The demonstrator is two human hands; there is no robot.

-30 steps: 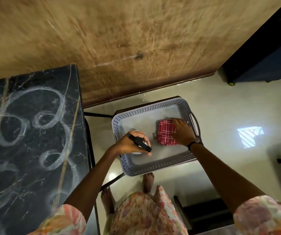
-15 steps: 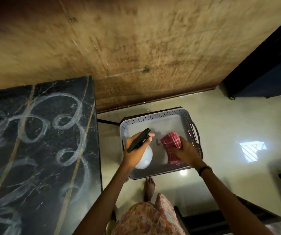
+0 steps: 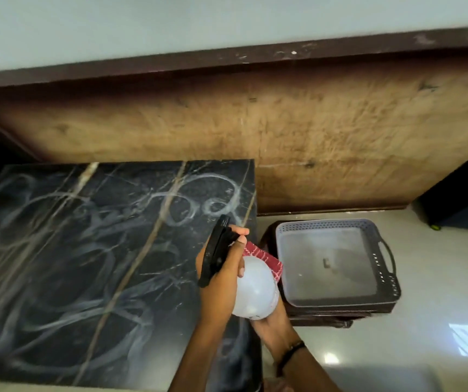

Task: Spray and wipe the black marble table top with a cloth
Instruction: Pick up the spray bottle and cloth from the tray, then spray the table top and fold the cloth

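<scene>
Once over the basket (image 3: pixel 337 230), both hands now grip spray bottle (image 3: pixel 255 287) (left (image 3: pixel 221 278)) and cloth (image 3: pixel 266 258) (right (image 3: pixel 272 323)) above table (image 3: pixel 85 250).

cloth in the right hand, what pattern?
Red with white checked lines, on the cloth behind the spray bottle; head view.

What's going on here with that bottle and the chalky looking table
A person is getting ready to clean the black marble table top, which is covered in whitish swirls. The left hand grips the spray bottle by its black trigger head; the right hand supports it from below, with the red cloth behind. The grey basket beside the table holds neither.
</scene>
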